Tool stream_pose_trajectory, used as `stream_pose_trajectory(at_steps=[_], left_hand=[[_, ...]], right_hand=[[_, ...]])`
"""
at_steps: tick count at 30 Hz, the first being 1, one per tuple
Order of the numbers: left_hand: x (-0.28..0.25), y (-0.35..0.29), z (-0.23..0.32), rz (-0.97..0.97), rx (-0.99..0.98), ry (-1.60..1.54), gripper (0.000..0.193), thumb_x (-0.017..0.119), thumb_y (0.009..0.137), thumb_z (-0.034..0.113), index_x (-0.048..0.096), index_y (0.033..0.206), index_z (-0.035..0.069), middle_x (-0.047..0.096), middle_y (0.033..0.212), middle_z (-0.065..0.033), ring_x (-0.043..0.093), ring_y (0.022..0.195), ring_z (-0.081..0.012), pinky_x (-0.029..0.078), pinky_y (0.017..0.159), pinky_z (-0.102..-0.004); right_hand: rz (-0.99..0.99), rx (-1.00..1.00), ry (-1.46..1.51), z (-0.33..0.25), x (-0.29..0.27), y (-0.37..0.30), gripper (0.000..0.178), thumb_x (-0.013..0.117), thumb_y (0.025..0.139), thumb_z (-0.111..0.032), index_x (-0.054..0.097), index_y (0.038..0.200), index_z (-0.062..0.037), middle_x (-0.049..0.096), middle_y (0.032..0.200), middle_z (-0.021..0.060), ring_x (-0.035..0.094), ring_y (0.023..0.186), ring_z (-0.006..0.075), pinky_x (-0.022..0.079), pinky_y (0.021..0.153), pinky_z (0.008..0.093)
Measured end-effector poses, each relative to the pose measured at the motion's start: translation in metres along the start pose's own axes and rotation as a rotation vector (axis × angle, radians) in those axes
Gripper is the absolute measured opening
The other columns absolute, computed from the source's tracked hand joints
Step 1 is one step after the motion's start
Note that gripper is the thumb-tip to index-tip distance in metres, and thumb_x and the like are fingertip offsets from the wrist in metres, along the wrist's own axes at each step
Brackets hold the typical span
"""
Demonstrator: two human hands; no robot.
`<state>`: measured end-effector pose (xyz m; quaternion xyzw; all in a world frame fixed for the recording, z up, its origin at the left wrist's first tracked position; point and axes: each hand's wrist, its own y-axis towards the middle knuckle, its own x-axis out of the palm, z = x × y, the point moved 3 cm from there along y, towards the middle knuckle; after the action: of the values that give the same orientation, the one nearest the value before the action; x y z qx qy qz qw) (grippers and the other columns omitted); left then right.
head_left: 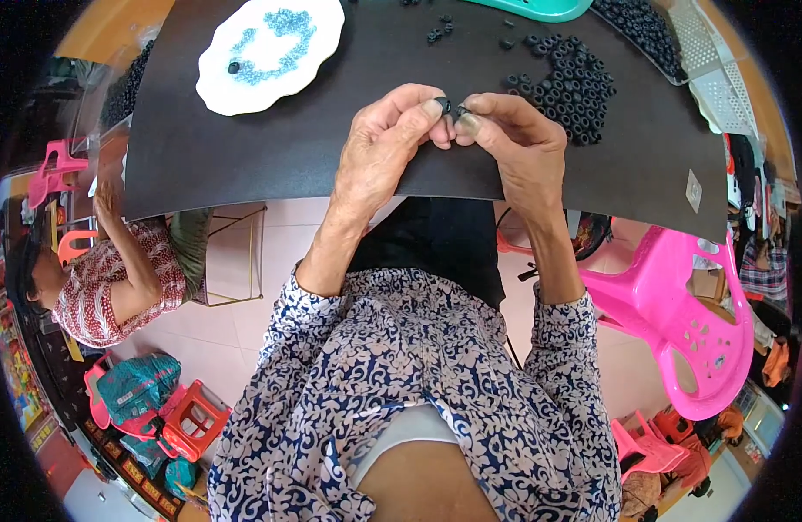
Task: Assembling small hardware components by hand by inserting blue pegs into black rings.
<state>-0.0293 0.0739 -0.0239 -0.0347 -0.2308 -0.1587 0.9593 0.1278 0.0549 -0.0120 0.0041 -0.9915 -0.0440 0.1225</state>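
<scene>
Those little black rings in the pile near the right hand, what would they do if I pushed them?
The black rings look small, so each is probably light. Many lie flat with their holes facing up, so they'd likely slide and scatter more than roll. Being round, one tipped onto its edge might roll.

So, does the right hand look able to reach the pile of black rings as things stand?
Probably yes: the right hand is close beside the pile of black rings with nothing visible between, though its grip seems occupied by a small dark piece.
</scene>
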Motion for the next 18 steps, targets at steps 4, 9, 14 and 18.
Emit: stream_pose_trajectory(at_steps=[4,9,14,18], left_hand=[[0.0005,-0.0019,0.0016,-0.044,0.008,0.048,0.023,0.052,0.096,0.014,0.059,0.107,-0.005,0.061,0.085,-0.0077,0.059,0.080,-0.0157,0.049,0.078,-0.0294],[0.0021,-0.0023,-0.0009,-0.008,0.027,0.083,0.021,0.053,0.096,0.015,0.062,0.103,-0.003,0.062,0.078,-0.0036,0.059,0.077,-0.0111,0.049,0.075,-0.0246],[0.0030,-0.0043,0.0010,-0.019,0.024,0.088,0.020,0.053,0.096,0.014,0.062,0.103,-0.003,0.061,0.078,-0.0030,0.058,0.078,-0.0103,0.048,0.076,-0.0244],[0.0015,-0.0051,0.0002,-0.057,0.020,0.104,0.021,0.053,0.096,0.014,0.061,0.105,-0.003,0.061,0.081,-0.0049,0.058,0.080,-0.0123,0.048,0.078,-0.0261]], right_hand=[[-0.002,0.003,0.019,0.0008,0.0006,-0.0013,0.018,0.065,0.083,0.006,0.066,0.101,0.0038,0.068,0.093,0.0106,0.065,0.082,0.0158,0.055,0.077,0.0275],[-0.016,-0.014,0.052,0.0010,0.0007,-0.0025,0.018,0.066,0.083,0.006,0.066,0.101,0.0037,0.068,0.093,0.0100,0.066,0.085,0.0156,0.055,0.079,0.0269],[-0.015,-0.004,0.038,-0.0021,0.0022,-0.0040,0.019,0.067,0.082,0.007,0.066,0.100,0.0033,0.068,0.095,0.0089,0.066,0.089,0.0151,0.054,0.083,0.0263],[-0.029,-0.041,0.031,-0.0031,0.0024,-0.0050,0.018,0.066,0.082,0.007,0.067,0.099,0.0029,0.068,0.095,0.0074,0.065,0.086,0.0135,0.054,0.080,0.0247]])
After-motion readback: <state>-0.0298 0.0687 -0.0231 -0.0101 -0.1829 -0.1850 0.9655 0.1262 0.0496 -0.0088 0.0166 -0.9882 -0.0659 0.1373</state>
